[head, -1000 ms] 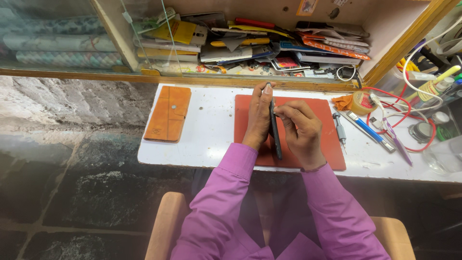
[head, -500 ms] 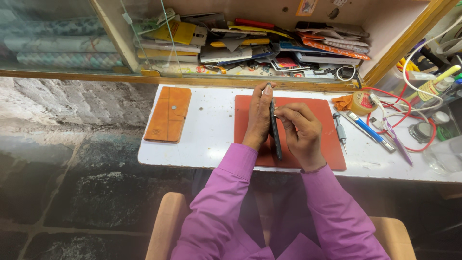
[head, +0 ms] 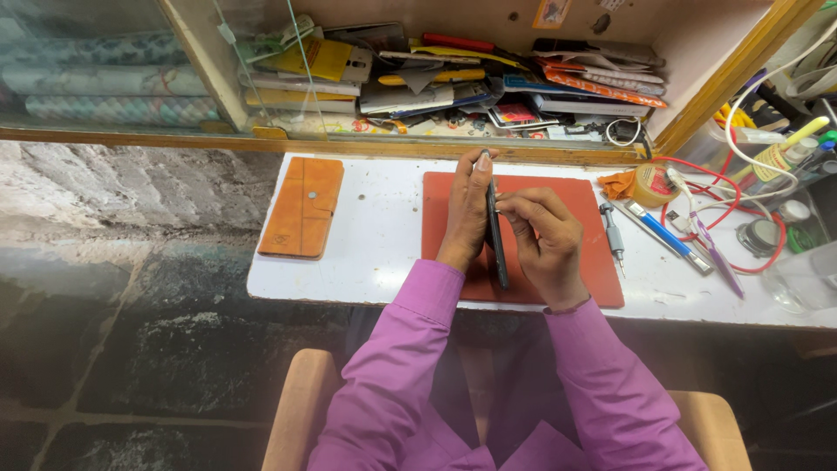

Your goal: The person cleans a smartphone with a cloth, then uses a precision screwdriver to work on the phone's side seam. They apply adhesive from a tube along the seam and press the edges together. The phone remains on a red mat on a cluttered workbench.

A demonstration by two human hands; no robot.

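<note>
The thin black slab-shaped phone (head: 496, 234) stands on its long edge over the red rectangular work mat (head: 575, 201), its long axis running from 12 to 6 o'clock, clamped between both hands: the left hand (head: 466, 209) lies flat along its 9 o'clock face, fingers straight, and the right hand (head: 545, 240) curls at its 3 o'clock face with fingertips pinching the upper edge. On the white bench (head: 375, 253), a tan leather wallet case (head: 302, 208) lies well apart at 9 o'clock, and a small grey screwdriver (head: 613, 235) and a blue-handled tool (head: 663, 234) lie near at 3 o'clock; nothing stands between them and the hands.
</note>
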